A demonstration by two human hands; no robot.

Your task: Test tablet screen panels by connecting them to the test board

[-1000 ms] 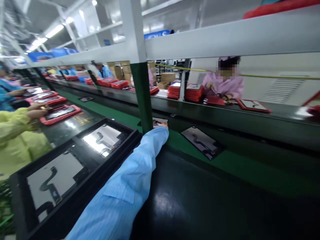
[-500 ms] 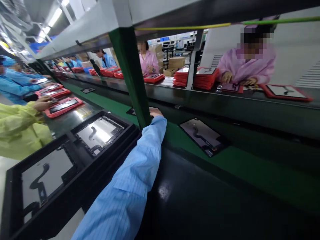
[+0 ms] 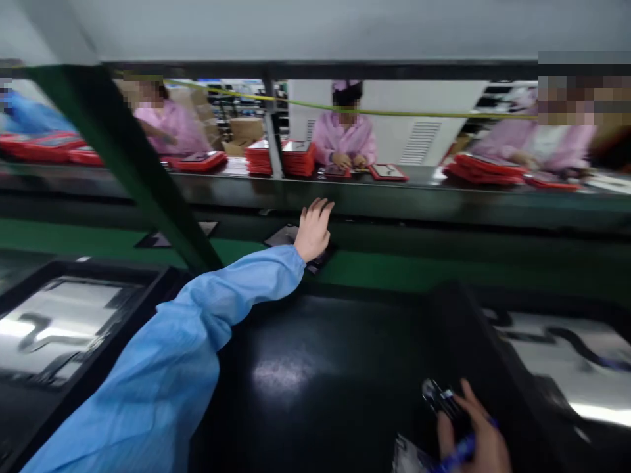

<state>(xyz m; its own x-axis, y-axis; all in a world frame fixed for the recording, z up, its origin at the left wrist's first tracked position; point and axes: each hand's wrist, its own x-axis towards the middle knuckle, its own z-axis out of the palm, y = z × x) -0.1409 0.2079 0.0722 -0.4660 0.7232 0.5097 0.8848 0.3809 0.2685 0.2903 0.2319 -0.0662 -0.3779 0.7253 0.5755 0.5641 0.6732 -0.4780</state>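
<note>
My left hand (image 3: 313, 230), at the end of a blue sleeve, reaches out over the green conveyor belt (image 3: 444, 272). Its fingers are stretched and spread, and the palm lies on the near edge of a dark flat panel (image 3: 284, 235) on the belt. Low at the right, my right hand (image 3: 476, 437) rests on the glossy black worktop (image 3: 320, 368). Its fingers are curled round a small dark part with a shiny end (image 3: 440, 396); something blue shows under the palm. I cannot make out what that part is.
A slanted green post (image 3: 133, 171) stands left of my arm, with another panel (image 3: 160, 238) on the belt behind it. Black trays of grey panels lie at left (image 3: 59, 322) and right (image 3: 566, 355). Across the belt, people in pink sit behind red stacks (image 3: 296, 157).
The view has swung right and down. My left hand left the panel beside the post and now lies spread on the panel further right. My right hand has come into view.
</note>
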